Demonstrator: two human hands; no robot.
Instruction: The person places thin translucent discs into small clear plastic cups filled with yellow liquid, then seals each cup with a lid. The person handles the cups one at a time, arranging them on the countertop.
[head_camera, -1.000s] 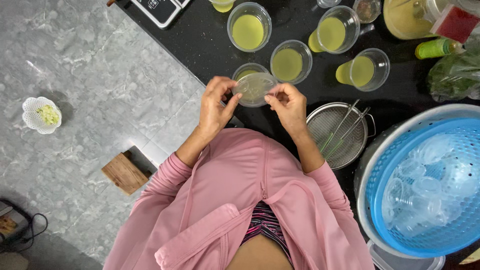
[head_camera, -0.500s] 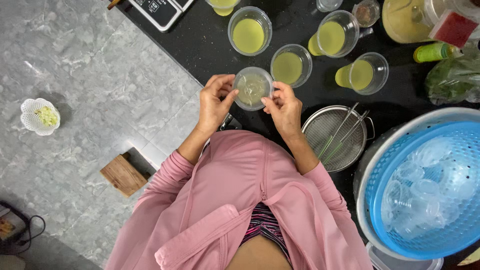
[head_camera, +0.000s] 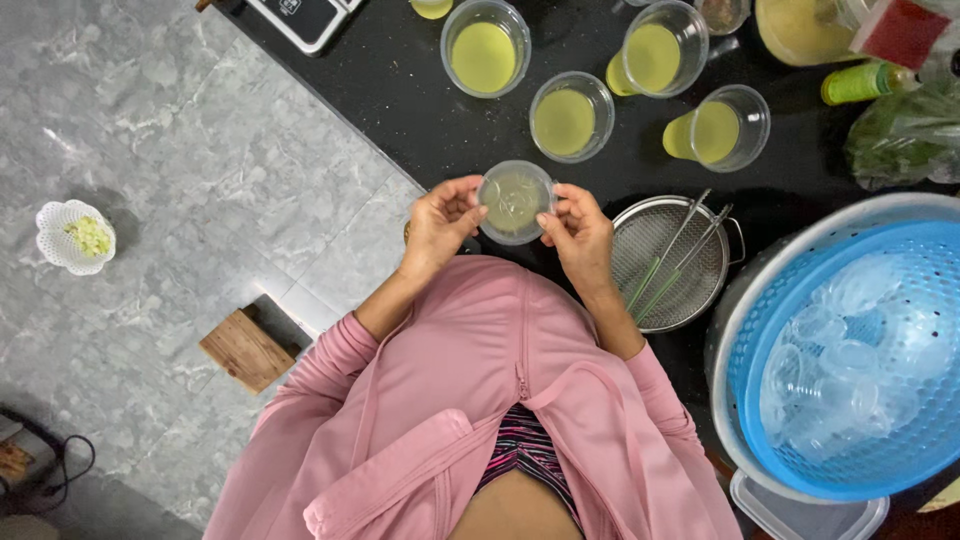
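Both the left hand at nine o'clock and right hand at three grasp the lidded cup, where even fingertip pressure around the rim likely seals best.

Clear glossy plastic is showing on the lidded cup between both hands; beside the right hand, a metal mesh strainer is gleaming.

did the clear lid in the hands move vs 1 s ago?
Barely. The clear lid sits between the left hand and right hand, at about the same gap below the nearest filled cup, now tilted flatter.
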